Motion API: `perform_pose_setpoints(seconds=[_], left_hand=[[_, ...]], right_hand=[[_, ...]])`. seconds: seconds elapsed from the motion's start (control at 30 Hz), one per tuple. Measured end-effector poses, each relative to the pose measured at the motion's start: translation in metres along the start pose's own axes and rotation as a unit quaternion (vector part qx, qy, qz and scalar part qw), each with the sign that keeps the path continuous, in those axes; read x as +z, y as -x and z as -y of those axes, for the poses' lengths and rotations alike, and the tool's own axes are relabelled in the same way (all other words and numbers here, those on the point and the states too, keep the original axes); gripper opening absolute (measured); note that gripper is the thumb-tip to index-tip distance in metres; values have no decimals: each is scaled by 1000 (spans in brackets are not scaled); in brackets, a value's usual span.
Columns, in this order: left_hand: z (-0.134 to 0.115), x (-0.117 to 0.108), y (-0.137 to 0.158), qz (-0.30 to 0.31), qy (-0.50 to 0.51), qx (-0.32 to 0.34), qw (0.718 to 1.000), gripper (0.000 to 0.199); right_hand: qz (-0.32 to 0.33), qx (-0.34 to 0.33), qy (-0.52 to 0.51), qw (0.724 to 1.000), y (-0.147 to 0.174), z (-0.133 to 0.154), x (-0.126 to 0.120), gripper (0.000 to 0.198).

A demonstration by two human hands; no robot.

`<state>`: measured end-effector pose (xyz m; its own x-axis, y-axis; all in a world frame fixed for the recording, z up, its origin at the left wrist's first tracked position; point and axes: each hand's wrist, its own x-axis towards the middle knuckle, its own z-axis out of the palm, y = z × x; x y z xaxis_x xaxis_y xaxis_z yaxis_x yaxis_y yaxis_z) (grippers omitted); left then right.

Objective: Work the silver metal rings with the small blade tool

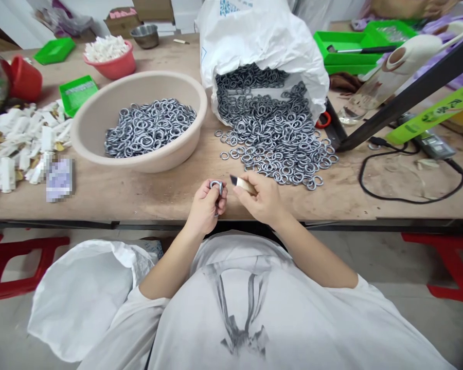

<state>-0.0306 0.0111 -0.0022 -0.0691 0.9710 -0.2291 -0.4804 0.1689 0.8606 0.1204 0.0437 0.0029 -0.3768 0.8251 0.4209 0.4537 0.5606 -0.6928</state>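
Below this wooden desk (158, 198) there's grey floor (370, 262) and red stools (50, 246); left hand (209, 199) has fingers pinching a ring (216, 182), right hand (265, 198) gripping a dark-tipped tool (244, 184).

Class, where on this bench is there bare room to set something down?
Bare bench shows between the basin, purple item and left hand, and between the ring pile and black cable. Only a narrow gap separates basin from ring pile. Crowded: white pieces at left, green trays at back right.

Left hand (207, 203) near right hand (263, 199), both curled
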Motion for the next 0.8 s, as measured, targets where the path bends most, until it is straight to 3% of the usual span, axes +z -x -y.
perform_pose_setpoints(seconds=[0.17, 0.43, 0.7, 0.8], left_hand=[[-6, 5, 10, -10, 1, 9, 1000, 34], [-8, 9, 18, -33, -10, 12, 999, 34], [-8, 10, 18, -34, -15, 3, 999, 32], [-9, 10, 19, -22, -10, -1, 1000, 33]], right_hand=[[56, -73, 82, 992, 8, 13, -6, 44], [28, -106, 153, 982, 10, 14, -1, 49], [28, -108, 167, 980, 11, 18, -1, 54], [43, -68, 163, 983, 5, 9, -5, 54]])
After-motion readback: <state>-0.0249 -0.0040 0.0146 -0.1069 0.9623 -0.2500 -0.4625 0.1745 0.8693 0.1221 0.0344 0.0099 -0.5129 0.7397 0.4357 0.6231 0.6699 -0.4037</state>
